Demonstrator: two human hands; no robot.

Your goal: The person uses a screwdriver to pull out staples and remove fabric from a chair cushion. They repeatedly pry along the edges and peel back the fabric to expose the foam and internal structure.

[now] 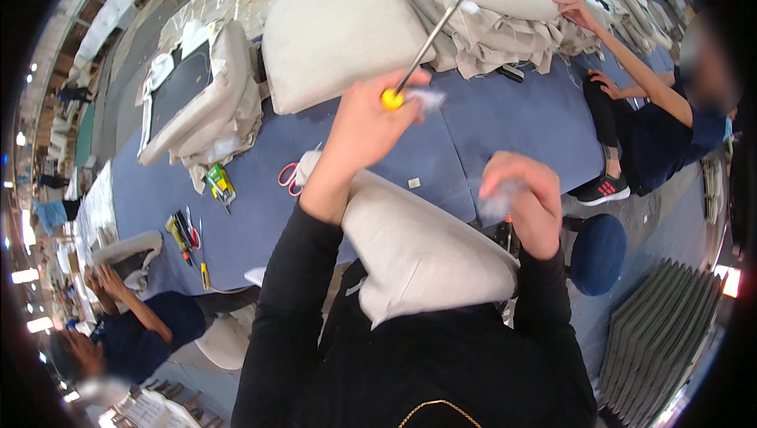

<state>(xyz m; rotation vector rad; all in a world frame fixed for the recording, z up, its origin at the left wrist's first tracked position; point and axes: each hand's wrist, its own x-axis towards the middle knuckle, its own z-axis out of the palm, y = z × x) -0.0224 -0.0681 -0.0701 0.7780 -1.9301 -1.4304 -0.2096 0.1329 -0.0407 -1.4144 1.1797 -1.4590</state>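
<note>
A screwdriver (391, 99) with a yellow handle and a long metal shaft is gripped in my left hand (364, 127), its tip up and to the right. A white tuft of stuffing (426, 100) shows by the fingers of that hand. My right hand (532, 195) has its fingers curled round a blurred wad of stuffing (497, 204). Below both hands, a beige fabric cushion (422, 243) leans across my lap against the table's edge. Neither hand visibly presses on it, though my left wrist overlaps its upper corner.
On the blue table (276, 199) lie red-handled scissors (291, 179), a green-yellow packet (221, 183) and several tools (183, 231). Upholstered backs (343, 38) line the far side. Co-workers sit at right (662, 124) and lower left (146, 325). A blue stool (599, 254) stands right.
</note>
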